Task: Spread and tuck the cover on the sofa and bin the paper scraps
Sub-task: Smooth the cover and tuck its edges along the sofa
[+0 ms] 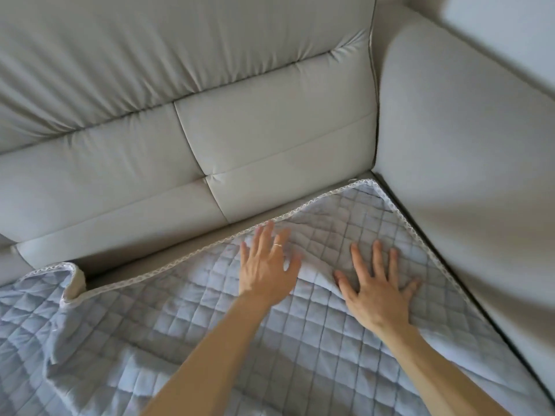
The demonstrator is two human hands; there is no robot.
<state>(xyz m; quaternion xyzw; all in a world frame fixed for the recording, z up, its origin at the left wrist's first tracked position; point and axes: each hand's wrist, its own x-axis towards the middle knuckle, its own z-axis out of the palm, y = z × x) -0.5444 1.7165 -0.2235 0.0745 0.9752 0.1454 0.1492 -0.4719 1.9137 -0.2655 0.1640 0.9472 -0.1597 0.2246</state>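
Observation:
A light blue quilted cover [210,319] with a white lace edge lies over the seat of a pale grey sofa [270,136]. Its far right corner reaches the angle between backrest and armrest. My left hand [267,265] rests flat on the cover near its back edge, fingers spread, a ring on one finger. My right hand [375,283] presses flat on the cover to the right, fingers apart. A raised wrinkle runs between the two hands. At the left the cover's edge is folded over. No paper scraps are in view.
The sofa's armrest [465,151] rises along the right side. A strip of bare seat shows between the cover's back edge and the backrest. A pale wall [510,31] is at the top right.

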